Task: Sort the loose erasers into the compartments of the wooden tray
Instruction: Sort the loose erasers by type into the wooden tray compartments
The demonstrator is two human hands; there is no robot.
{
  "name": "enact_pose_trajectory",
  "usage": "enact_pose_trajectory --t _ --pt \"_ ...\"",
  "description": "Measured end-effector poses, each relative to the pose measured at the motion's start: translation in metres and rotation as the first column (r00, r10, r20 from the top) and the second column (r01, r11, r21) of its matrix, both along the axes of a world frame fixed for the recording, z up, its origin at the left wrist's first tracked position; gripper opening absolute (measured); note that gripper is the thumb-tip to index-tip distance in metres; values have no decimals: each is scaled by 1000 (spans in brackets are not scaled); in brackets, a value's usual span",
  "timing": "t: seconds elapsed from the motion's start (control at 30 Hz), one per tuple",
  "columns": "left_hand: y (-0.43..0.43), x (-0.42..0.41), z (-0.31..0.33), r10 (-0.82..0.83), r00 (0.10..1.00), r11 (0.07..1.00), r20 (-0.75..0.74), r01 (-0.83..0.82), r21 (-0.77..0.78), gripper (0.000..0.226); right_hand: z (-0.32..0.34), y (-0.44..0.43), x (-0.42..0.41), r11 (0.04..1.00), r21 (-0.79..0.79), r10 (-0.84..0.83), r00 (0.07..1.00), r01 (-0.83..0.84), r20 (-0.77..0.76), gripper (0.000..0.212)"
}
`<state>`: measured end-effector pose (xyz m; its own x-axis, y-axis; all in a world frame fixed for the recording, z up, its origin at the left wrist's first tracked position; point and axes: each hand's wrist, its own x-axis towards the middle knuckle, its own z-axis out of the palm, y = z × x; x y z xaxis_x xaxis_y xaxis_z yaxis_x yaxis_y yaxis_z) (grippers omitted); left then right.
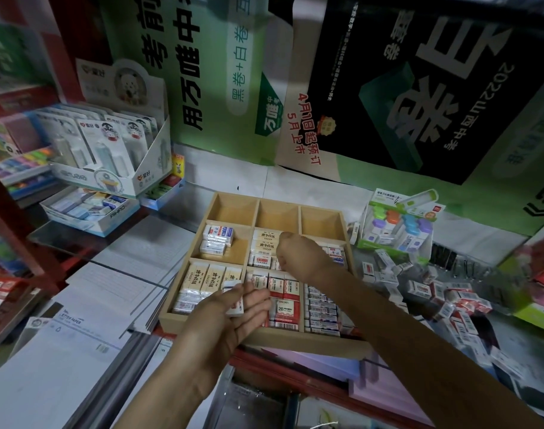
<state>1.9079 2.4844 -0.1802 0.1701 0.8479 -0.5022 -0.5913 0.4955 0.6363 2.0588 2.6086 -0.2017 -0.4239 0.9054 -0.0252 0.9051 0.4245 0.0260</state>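
The left hand (230, 314) lies palm up, fingers straight, carrying a small white paper-sleeved eraser (235, 300) over the front of the boxy wooden tray (280, 337). The right hand (295, 252) is curled over a middle compartment; I cannot tell whether it holds anything. Loose erasers (450, 305) are heaped on the counter (518, 342) just right of the tray, under glossy posters (221, 72).

The wooden tray (295, 339) sits flat, a three-by-three grid. Its back row is bare wood; the six nearer compartments hold packed erasers: cream-sleeved, red-and-white 2B, white with blue print. The loose erasers (444, 297) lie in a jumbled heap just right of the tray, small white boxes with red or blue labels. One white eraser (235, 301) rests across the left hand (230, 320).
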Motion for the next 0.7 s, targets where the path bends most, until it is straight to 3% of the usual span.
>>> enact_pose_trajectory --t 0.07,0.13,0.2,0.27,0.3,0.33,0.37,0.4,0.43,0.47,0.5,0.57,0.7 --pt "1 1 -1 16 1000 1000 0 -16 -15 25 0 -1 -3 995 84 36 991 -47 125 14" --pt "1 2 0 27 1000 999 -10 -28 -22 27 6 -2 0 995 96 21 992 -33 128 15" --pt "1 3 -3 62 998 998 -26 -62 -6 33 13 -6 11 994 53 -86 990 92 -115 22" --pt "3 3 -7 73 997 997 27 -72 -13 36 22 -24 19 979 8 -171 838 204 -518 19" --pt "4 4 -1 41 996 999 73 -40 -11 37 27 -39 19 980 -27 -163 722 196 -672 16" --pt "2 8 8 52 999 998 -5 -51 43 42 33 -56 16 987 -84 -152 631 137 -761 12" --pt "4 4 11 114 982 993 153 -118 19 46 38 -74 11 986 -160 -158 576 47 -802 10" --pt "3 4 11 222 957 963 185 -185 -198 48 43 -91 4 971 -235 -178 552 -34 -815 9" --pt "2 15 -3 172 982 984 79 -168 -65 45 46 -105 -2 958 -276 -187 553 -82 -812 12" --pt "3 15 -6 147 953 987 266 -126 -97 44 45 -114 -6 956 -278 -177 567 -96 -804 18" --pt "7 23 -10 144 946 987 289 -116 -114 42 42 -119 -9 966 -243 -147 595 -84 -790 23" --pt "4 31 -13 33 989 999 141 -36 21 41 33 -119 -12 987 -155 -100 635 -31 -766 31" --pt "0 25 -12 -95 995 993 -2 95 72 36 21 -110 -6 994 -109 -76 655 -9 -752 27"
